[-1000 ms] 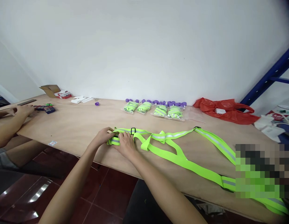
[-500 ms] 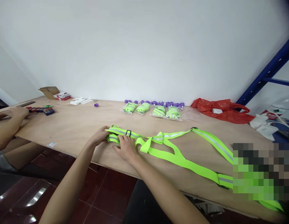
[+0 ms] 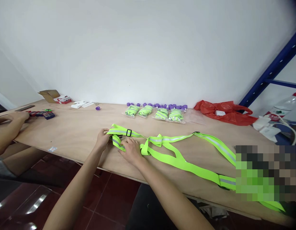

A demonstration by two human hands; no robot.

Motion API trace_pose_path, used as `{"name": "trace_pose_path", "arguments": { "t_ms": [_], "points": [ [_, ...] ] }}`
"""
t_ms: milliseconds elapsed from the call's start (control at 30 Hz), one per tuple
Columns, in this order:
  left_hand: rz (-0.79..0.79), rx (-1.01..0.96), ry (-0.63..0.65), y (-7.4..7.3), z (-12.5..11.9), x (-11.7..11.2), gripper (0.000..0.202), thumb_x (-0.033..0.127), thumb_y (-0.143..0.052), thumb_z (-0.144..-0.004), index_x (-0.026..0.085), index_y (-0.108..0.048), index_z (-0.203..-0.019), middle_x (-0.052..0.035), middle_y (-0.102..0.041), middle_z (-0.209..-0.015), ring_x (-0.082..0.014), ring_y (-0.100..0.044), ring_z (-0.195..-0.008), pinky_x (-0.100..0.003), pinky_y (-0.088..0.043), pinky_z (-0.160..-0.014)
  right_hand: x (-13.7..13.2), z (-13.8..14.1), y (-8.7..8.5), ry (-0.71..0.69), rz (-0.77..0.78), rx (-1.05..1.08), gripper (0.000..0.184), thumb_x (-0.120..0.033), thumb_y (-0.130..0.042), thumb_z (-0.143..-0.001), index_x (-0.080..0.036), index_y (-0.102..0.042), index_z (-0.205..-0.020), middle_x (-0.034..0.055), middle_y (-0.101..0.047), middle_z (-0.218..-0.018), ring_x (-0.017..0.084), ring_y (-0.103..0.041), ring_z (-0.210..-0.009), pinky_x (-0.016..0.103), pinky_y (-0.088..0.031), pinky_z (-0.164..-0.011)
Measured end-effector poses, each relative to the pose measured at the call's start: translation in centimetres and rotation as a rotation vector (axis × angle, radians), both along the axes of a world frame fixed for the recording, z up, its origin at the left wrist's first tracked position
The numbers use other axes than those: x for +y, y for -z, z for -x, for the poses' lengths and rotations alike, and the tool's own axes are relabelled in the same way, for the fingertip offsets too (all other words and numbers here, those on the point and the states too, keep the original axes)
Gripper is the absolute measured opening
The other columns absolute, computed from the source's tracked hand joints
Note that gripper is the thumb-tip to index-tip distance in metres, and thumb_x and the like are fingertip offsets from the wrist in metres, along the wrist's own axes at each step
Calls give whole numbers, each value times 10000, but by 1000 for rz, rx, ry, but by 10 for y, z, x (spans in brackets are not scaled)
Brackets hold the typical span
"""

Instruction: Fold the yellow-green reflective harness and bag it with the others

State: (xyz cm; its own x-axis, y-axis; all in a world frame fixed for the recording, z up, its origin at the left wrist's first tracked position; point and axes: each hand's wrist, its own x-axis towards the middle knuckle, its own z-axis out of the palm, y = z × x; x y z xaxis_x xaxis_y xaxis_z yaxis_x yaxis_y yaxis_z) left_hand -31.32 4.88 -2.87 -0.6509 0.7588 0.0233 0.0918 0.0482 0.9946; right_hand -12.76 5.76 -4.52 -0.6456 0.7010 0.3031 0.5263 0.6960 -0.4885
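Note:
A neon yellow-green reflective strap vest (image 3: 200,169) with silver stripes and black sliders lies spread across the table. My left hand (image 3: 103,139) is closed on the vest's left end, where the strap folds back in a loop. Just right of it, my right hand (image 3: 131,150) grips the lower strap of that loop, its fingertips curled over the band. A black slider (image 3: 129,133) sits on the upper strap above my right hand. Dark buckle parts show between the hands, partly covered by fingers. The vest's right end is lost behind a pixelated patch.
Clear bags (image 3: 161,114) with folded green straps stand before a row of purple rolls (image 3: 157,105) at the wall. A red plastic bag (image 3: 225,113) lies right. At far left another person's hand (image 3: 20,116) is by a dark blue and red item (image 3: 46,114).
The loop at the vest's left end has spread wider, its upper strap and slider raised a little. More dark buckle shows between my hands. The view has shifted slightly.

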Motion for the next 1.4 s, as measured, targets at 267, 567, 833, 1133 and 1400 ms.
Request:
{"name": "trace_pose_path", "arguments": {
  "t_ms": [267,567,833,1133,1400],
  "points": [
    [-67,226,99,4,-8,-8,374,442,-696,-666,211,-454,-832,16,-573,-747,-124,-528,-628,-218,-420,-568,2,3,-5,92,149,76,458,-575,-552,-907,-216,-582,-1190,91,-650,-1205,259,-571,-1121,401,-392,-915],
    [63,512,59,-8,-10,-6,226,294,-591,-656,208,-494,-841,-6,-591,-833,-164,-571,-769,-236,-434,-645,4,3,-4,25,118,122,277,-328,-627,-893,-252,-627,-1159,12,-708,-1155,202,-625,-1048,321,-407,-855],
    [20,154,38,-5,-17,-3,384,406,-683,-610,215,-444,-843,34,-548,-728,-133,-539,-621,-238,-445,-558,0,1,1,-69,-69,18,196,-287,-543,-950,-275,-723,-1028,18,-713,-992,198,-598,-1000,332,-395,-866],
    [-1,-101,62,-6,-23,-6,430,370,-689,-543,216,-502,-898,42,-576,-719,-121,-552,-596,-231,-433,-558,3,-2,-5,93,49,52,273,-450,-538,-950,-268,-737,-997,34,-691,-1022,209,-606,-988,330,-410,-835],
    [280,331,262,-42,4,-14,316,357,-693,-590,162,-650,-835,-12,-643,-633,-179,-588,-591,-244,-403,-515,14,-6,-2,185,241,234,191,-317,-516,-970,-209,-664,-917,-2,-718,-870,147,-625,-777,248,-356,-656]
  ]
}}
